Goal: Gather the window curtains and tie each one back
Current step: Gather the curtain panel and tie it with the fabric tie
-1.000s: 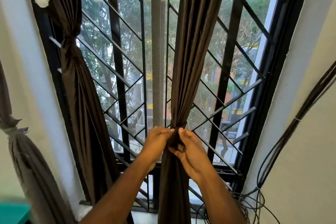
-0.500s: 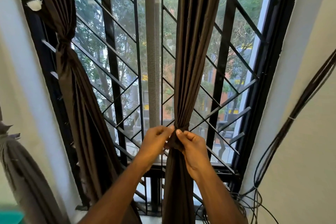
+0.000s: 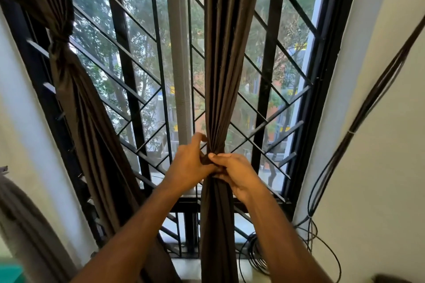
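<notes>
**Two brown curtains, two hands at the middle one**

Two dark brown fabric curtains are hanging at the black-barred window (image 3: 128, 89): the left curtain (image 3: 69, 80) is hanging knotted, the middle curtain (image 3: 226, 57) bunched. The left hand (image 3: 189, 164) and right hand (image 3: 236, 173) are both curling fingers around its gathered waist, pinching cloth.

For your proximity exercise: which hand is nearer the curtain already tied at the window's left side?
Left. The left hand is on the middle curtain's near side to the tied curtain; the right hand is on its far side.

Brown cloth curtain (image 3: 227, 76) has a soft sheen; black metal grille (image 3: 264, 99) looks matt.
</notes>
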### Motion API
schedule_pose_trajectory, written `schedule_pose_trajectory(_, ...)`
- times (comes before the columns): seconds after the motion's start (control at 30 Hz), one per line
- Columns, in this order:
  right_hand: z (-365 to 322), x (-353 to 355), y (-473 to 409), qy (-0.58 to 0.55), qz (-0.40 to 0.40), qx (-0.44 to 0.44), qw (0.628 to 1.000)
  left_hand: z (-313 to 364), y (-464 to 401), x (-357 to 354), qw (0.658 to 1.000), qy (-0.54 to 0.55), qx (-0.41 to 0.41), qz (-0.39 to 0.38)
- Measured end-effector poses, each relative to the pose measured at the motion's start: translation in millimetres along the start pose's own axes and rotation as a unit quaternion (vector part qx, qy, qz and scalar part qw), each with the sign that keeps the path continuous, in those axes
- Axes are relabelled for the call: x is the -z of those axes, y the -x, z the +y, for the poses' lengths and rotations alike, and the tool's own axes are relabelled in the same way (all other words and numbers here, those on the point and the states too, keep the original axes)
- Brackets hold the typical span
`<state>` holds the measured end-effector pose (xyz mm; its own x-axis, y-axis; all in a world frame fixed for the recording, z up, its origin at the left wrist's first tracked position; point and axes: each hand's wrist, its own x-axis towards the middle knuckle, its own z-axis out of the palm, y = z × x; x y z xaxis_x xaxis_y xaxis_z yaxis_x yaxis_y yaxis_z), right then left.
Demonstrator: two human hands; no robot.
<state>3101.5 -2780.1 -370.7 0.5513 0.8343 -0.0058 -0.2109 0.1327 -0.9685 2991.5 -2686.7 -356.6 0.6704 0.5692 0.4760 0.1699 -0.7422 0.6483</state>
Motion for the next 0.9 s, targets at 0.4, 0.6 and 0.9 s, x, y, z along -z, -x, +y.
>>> schedule_pose_trajectory(0.4, 11.4, 14.6, 7.0, 0.108, 0.021, 0.084, 0.990, -9.2, -19.8, 2.0, 0.982, -0.089, -0.152, -0.070)
schedule_pose_trajectory(0.6, 27.1, 9.9, 15.9, 0.335, 0.005, 0.182, 0.924, -16.2, -12.4, -13.2, 0.985, -0.010, -0.151, -0.082)
schedule_pose_trajectory(0.9, -12.3, 14.0, 26.8, 0.253, 0.128, 0.341, 0.896, -15.3, -6.7, -16.9, 0.970, -0.029, -0.232, -0.069)
